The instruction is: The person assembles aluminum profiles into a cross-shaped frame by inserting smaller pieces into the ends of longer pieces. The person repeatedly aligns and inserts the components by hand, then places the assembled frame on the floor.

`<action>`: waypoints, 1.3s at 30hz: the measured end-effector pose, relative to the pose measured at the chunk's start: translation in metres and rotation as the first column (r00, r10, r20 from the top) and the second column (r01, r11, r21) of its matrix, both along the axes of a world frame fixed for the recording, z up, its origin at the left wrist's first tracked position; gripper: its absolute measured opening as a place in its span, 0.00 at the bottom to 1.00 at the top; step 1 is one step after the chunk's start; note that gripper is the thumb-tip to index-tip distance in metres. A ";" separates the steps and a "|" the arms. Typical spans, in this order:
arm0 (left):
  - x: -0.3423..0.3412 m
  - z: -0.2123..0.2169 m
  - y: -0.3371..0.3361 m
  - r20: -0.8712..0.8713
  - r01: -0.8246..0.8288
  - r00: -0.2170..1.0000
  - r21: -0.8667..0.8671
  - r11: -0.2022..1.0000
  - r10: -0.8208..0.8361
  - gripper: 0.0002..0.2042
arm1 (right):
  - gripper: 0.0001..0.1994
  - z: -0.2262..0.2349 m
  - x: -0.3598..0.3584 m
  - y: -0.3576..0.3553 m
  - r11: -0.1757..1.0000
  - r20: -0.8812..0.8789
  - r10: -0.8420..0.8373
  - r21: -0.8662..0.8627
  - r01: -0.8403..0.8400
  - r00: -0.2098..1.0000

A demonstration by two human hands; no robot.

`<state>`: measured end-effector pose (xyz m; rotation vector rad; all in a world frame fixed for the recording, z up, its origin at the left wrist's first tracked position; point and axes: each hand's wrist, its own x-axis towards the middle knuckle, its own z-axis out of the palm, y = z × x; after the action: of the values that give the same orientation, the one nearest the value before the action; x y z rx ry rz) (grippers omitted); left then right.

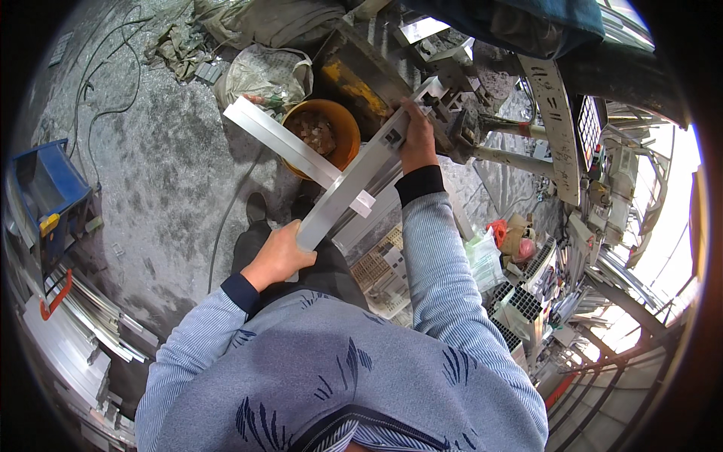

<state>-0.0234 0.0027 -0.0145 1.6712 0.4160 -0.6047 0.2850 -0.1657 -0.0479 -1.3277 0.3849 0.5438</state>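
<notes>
A silver metal profile (pixel 354 177) runs slantwise in front of me, with a second bar (pixel 280 142) joined to its side and pointing up to the left. Around the profile's near end closes my left hand (pixel 277 258). Farther up, my right hand (pixel 416 139) grips the same profile near its far end, just past a small rectangular cutout. A small pale tab (pixel 363 203) sticks out on the right of the joint. The far end lies close to the metal parts of a machine (pixel 456 124); I cannot tell whether they touch.
An orange bucket (pixel 346 135) with scraps stands behind the bars, beside a white sack (pixel 263 75). At left is a blue metal stand (pixel 53 188) above stacked metal strips (pixel 98 320). Cables (pixel 226 215) cross the floor. Black grid trays (pixel 523 305) and bags lie at right.
</notes>
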 end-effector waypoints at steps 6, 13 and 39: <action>-0.003 -0.002 -0.001 0.004 0.017 1.000 0.036 0.999 -0.017 0.22 | 0.09 0.000 -0.001 -0.001 0.999 -0.014 0.018 0.033 -0.018 1.000; -0.007 -0.003 -0.003 -0.031 -0.008 0.999 -0.013 1.000 0.008 0.20 | 0.09 0.008 -0.002 -0.003 0.999 -0.003 0.053 -0.008 -0.053 0.999; -0.076 0.039 0.081 0.371 -0.269 0.908 0.156 0.950 0.195 0.19 | 0.34 0.220 -0.117 0.090 0.841 0.665 0.290 -0.520 0.149 0.688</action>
<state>-0.0995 0.0837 0.0250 1.8474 0.4187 -0.0788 0.1684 -0.0752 0.1719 -1.9990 -0.2167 -0.0953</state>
